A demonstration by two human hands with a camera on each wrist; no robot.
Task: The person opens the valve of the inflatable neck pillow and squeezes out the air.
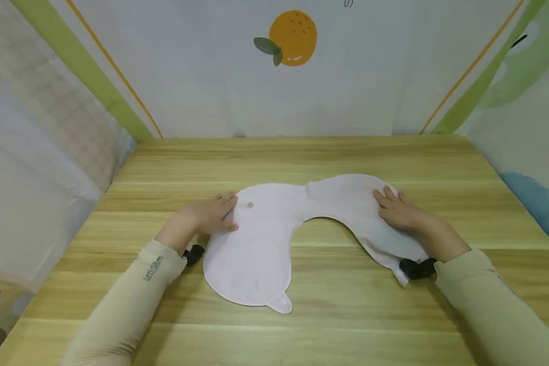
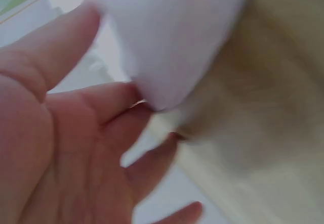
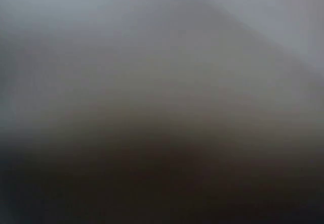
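A flat, pale pinkish-white U-shaped neck pillow (image 1: pixel 256 249), apparently deflated, lies with its curve away from me. A small round valve (image 1: pixel 250 205) shows on its left lobe, and a tab with a snap (image 1: pixel 281 304) sticks out at that lobe's lower end. My left hand (image 1: pixel 212 213) touches the pillow's left edge with extended fingers; in the left wrist view its fingertips meet the fabric edge. Across the pillow's right arm, which is wrinkled, my right hand (image 1: pixel 399 211) rests with fingers spread. The right wrist view is dark and blurred.
The wood-grain table (image 1: pixel 338 315) extends around the pillow. A white curtain with an orange print (image 1: pixel 293 38) hangs behind its far edge, with printed cloth on both sides. Black wrist cameras (image 1: pixel 418 268) sit under both sleeves, the right one overlapping the pillow's lower right end.
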